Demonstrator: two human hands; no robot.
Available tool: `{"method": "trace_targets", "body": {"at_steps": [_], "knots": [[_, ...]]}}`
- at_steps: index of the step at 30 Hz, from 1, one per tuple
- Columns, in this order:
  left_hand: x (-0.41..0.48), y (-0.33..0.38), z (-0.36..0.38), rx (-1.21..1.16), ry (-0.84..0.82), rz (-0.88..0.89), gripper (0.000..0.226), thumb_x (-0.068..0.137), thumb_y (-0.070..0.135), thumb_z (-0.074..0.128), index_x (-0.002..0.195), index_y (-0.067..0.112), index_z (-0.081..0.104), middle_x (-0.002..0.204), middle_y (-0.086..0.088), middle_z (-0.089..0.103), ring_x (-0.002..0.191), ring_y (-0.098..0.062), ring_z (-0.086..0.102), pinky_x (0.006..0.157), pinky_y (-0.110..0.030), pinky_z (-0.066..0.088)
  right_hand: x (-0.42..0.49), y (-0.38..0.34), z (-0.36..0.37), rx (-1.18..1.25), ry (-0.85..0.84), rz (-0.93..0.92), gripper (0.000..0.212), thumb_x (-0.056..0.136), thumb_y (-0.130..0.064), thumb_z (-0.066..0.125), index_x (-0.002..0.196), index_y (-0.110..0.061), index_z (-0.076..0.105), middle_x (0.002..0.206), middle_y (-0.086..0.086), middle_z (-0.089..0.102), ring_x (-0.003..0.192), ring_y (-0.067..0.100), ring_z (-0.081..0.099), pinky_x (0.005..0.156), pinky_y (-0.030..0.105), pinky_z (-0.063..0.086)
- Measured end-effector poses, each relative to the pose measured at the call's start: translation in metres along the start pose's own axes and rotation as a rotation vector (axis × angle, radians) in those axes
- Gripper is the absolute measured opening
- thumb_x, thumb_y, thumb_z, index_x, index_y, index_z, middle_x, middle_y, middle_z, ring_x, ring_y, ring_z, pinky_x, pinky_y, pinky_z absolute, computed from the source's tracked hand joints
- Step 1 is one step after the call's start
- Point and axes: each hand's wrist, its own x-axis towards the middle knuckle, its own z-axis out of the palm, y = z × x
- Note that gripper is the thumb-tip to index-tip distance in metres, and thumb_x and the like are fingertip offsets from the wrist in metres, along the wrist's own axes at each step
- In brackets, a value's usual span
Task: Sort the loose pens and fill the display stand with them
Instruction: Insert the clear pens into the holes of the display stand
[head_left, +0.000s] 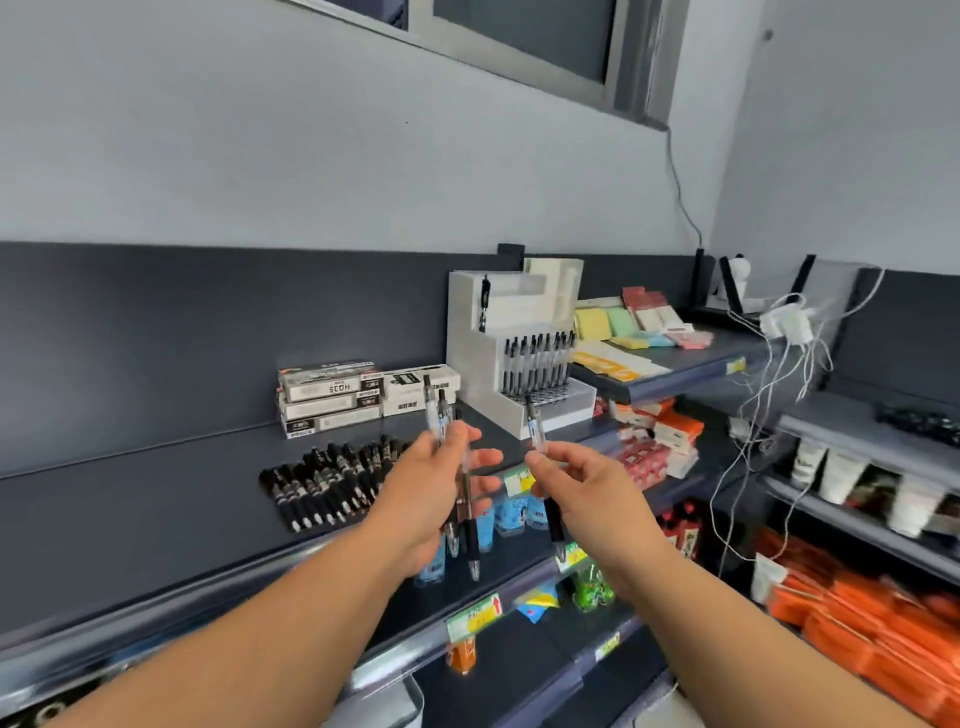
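Observation:
My left hand (434, 491) grips a small bunch of clear pens with black grips (464, 499), held upright in front of the shelf. My right hand (574, 480) pinches a single clear pen (540, 457) between thumb and fingers, its black clip end up. A row of loose black pens (332, 478) lies on the dark shelf (130, 514) to the left of my hands. The white stepped display stand (478, 332) sits at the back of the shelf, with a row of pens (537, 358) standing in its middle tier and one pen (484, 301) in an upper tier.
Stacked pen boxes (332, 400) stand left of the stand. Coloured sticky notes (639, 325) lie on the shelf to the right. White cables and a power strip (784, 322) hang at the far right. Lower shelves hold packaged goods and orange packs (883, 623).

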Motion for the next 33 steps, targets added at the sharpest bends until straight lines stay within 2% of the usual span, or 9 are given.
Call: {"method": "trace_targets", "body": {"at_steps": [4,8,12,16,19,23,26,28,33], "knots": [[0.041,-0.008,0.028,0.07,-0.014,0.03,0.025,0.099,0.036,0.044,0.105,0.015,0.057,0.086,-0.002,0.072,0.065,-0.015,0.064,0.065,-0.031,0.052,0.041,0.02,-0.016,-0.025,0.047,0.008,0.029,0.095,-0.043,0.052,0.086,-0.021,0.069,0.063,-0.009,0.059,0.05,0.0,0.047,0.051,0.017,0.039],[0.095,-0.009,0.044,0.121,-0.014,0.067,0.023,0.1,0.034,0.042,0.104,0.017,0.057,0.088,-0.001,0.072,0.068,-0.013,0.064,0.067,-0.029,0.055,0.093,0.035,-0.022,0.002,0.071,0.031,0.028,0.094,-0.036,0.057,0.088,-0.013,0.07,0.055,-0.005,0.046,0.045,0.004,0.036,0.045,0.015,0.032],[0.156,-0.003,0.057,0.128,0.001,0.086,0.023,0.101,0.03,0.042,0.11,0.012,0.052,0.095,-0.003,0.071,0.068,-0.013,0.064,0.07,-0.03,0.056,0.15,0.038,-0.033,-0.029,0.1,0.024,0.012,0.095,-0.026,0.058,0.094,-0.02,0.068,0.065,0.001,0.058,0.05,0.005,0.045,0.048,0.017,0.039],[0.203,-0.005,0.077,0.162,-0.019,0.124,0.021,0.101,0.029,0.042,0.111,0.012,0.05,0.096,-0.002,0.071,0.071,-0.012,0.066,0.071,-0.028,0.057,0.205,0.043,-0.053,-0.106,0.188,0.001,0.021,0.095,-0.039,0.055,0.09,-0.024,0.07,0.077,0.005,0.069,0.062,0.013,0.059,0.067,0.037,0.053],[0.228,-0.011,0.093,0.181,-0.037,0.145,0.022,0.101,0.029,0.041,0.114,0.012,0.048,0.094,0.0,0.071,0.072,-0.01,0.066,0.071,-0.025,0.057,0.241,0.055,-0.071,-0.188,0.243,-0.035,0.022,0.094,-0.039,0.057,0.09,-0.023,0.071,0.068,-0.003,0.065,0.06,0.012,0.057,0.064,0.032,0.051],[0.258,-0.02,0.113,0.209,-0.002,0.185,0.022,0.101,0.029,0.041,0.114,0.012,0.048,0.092,0.003,0.071,0.073,-0.009,0.067,0.077,-0.029,0.057,0.297,0.07,-0.094,-0.298,0.261,-0.119,0.016,0.092,-0.033,0.06,0.1,-0.021,0.068,0.079,-0.006,0.067,0.073,0.015,0.063,0.074,0.038,0.056],[0.278,-0.025,0.127,0.21,0.069,0.222,0.017,0.1,0.028,0.042,0.107,0.015,0.051,0.089,0.003,0.071,0.073,-0.009,0.067,0.076,-0.027,0.058,0.337,0.079,-0.107,-0.408,0.253,-0.224,0.01,0.092,-0.033,0.061,0.095,-0.023,0.064,0.076,-0.015,0.06,0.071,0.003,0.056,0.061,0.019,0.041],[0.289,-0.029,0.139,0.217,0.128,0.252,0.014,0.1,0.028,0.042,0.1,0.017,0.051,0.089,0.002,0.072,0.073,-0.01,0.067,0.076,-0.028,0.057,0.361,0.085,-0.113,-0.433,0.204,-0.289,0.005,0.092,-0.03,0.062,0.09,-0.025,0.06,0.072,-0.019,0.055,0.068,0.003,0.053,0.059,0.02,0.035],[0.31,-0.035,0.165,0.241,0.27,0.305,0.016,0.099,0.029,0.043,0.099,0.015,0.051,0.09,0.0,0.073,0.075,-0.012,0.069,0.076,-0.028,0.057,0.406,0.1,-0.118,-0.442,0.036,-0.351,0.01,0.092,-0.029,0.062,0.096,-0.02,0.063,0.082,-0.006,0.062,0.081,0.014,0.057,0.07,0.024,0.038]]}}
